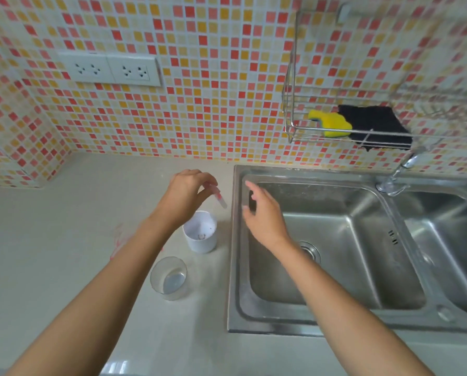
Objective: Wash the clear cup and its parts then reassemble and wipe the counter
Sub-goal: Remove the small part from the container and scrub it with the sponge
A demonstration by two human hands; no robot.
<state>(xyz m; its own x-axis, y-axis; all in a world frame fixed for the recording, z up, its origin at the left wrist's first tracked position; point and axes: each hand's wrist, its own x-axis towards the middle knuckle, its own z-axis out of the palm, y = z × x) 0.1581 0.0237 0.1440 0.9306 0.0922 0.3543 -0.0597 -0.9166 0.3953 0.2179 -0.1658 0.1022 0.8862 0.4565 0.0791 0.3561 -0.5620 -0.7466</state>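
L hand (185, 195) pinches small blurred part w/ red (221, 198) above white cup piece (200, 232); clear cup (169, 278) nearer on counter (64, 240). R hand (262, 213) open, empty, over sink (335, 267).

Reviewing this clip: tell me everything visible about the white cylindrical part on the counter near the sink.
The white part is a short, opaque cylinder, plastic by its look, standing upright with its open end up. Inside, the floor shows a small central metal-looking fitting and a few dark specks. It stands on the pale counter, just left of the sink and beyond the clear cup, apart from both. The left hand is above it, pinching a small blurred piece; whether the wrist touches the rim cannot be told.
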